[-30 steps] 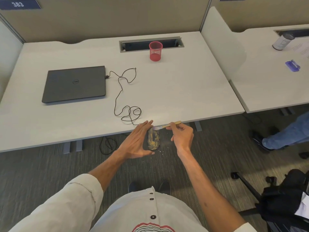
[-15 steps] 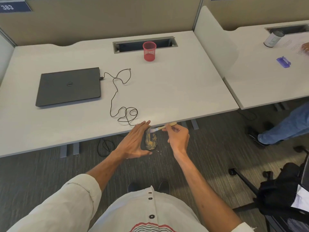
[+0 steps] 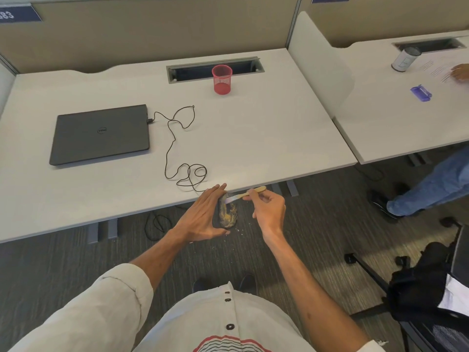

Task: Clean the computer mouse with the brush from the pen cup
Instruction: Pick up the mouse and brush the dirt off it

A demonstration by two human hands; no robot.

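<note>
Mouse: the wired computer mouse [image 3: 228, 211] is held just off the front edge of the desk [image 3: 266, 138], over the carpet, and its dark shell is smeared with yellowish grime.
Left hand: the left hand [image 3: 203, 215] cradles the mouse from its left side, fingers stretched nearly flat along the shell and thumb tucked under the near end; the pose matches the two earlier views.
Right hand: the right hand [image 3: 269, 212] pinches the wooden-handled brush [image 3: 245, 194] between thumb and curled fingers, closed firmly around the handle.
Change: over the last second the bristle end stays at the far end of the mouse and shifts only slightly; the rest of the difference looks like head motion.
Debris: pale crumbs [image 3: 239, 231] show just below the mouse's near end, whether falling or on the floor I cannot tell.
Meaning: brushing is under way, but much of the grime remains, so the cleaning seems well short of done.
Cable: the mouse cable [image 3: 177, 148] lies in loose loops on the desk and runs to the closed laptop [image 3: 100, 134].
Pen cup: the red mesh pen cup [image 3: 222, 79] stands at the back of the desk, apparently empty.
</note>
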